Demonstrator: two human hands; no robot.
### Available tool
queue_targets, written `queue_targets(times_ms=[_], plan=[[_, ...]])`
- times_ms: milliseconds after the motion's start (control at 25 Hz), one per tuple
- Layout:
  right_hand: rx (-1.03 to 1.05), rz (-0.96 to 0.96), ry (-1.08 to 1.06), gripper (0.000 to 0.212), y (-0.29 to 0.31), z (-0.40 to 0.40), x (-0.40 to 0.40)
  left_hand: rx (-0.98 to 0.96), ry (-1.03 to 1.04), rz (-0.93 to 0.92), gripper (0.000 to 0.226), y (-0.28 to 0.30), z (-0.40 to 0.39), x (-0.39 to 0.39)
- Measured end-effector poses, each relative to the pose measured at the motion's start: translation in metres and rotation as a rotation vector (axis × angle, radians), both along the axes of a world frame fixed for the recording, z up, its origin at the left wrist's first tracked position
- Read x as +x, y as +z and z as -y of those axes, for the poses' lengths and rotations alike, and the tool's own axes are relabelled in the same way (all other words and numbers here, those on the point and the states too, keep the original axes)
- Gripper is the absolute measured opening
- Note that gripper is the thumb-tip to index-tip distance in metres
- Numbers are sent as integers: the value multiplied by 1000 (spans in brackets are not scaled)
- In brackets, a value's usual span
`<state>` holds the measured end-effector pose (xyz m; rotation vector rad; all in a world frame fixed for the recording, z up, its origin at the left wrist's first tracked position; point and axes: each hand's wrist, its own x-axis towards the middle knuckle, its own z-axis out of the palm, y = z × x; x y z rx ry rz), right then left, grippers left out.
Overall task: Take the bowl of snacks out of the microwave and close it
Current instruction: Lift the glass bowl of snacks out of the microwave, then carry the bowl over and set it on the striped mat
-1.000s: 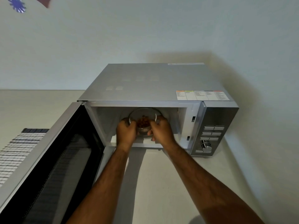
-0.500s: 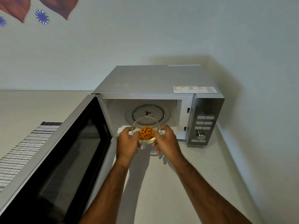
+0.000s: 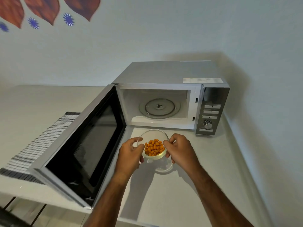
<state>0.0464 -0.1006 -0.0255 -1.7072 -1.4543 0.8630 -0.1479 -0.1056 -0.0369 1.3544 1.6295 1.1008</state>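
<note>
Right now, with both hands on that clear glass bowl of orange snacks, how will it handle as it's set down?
The clear glass bowl looks rigid but breakable and smooth, so probably slippery. The loose orange snacks could shift if it tilts. The left hand and right hand pinch only its rim.

Home kitchen: microwave (image 3: 170, 95) on a counter (image 3: 205, 161).

Snacks (image 3: 154, 147): orange. Bowl (image 3: 161, 134): clear glass. Microwave (image 3: 165, 72): silver-grey shell, white inside, door (image 3: 91, 136) with black window. Mat (image 3: 41, 141): white, thin black stripes, dark ends. Table (image 3: 205, 161): pale grey. Wall (image 3: 164, 30): pale blue-grey, with red-brown leaf shapes and blue flowers.
</note>
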Motion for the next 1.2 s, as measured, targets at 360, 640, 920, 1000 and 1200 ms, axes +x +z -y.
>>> queue_targets(times_ms=[360,640,920,1000,1200], plan=[[104,309,129,31,0,62,-33,-11,5,-80,31,7,71,-39],[99,348,116,36,-4,94,-49,-35,-65,-64,35,5,98,-58],[41,276,-39,34,-7,142,-85,-9,-233,-126,40,12,124,-96],[18,266,-76,33,-8,158,-98,4,-273,-165,42,9,132,-110],[-51,259,-123,37,-10,196,-146,14,-397,-161,41,3,153,-160]])
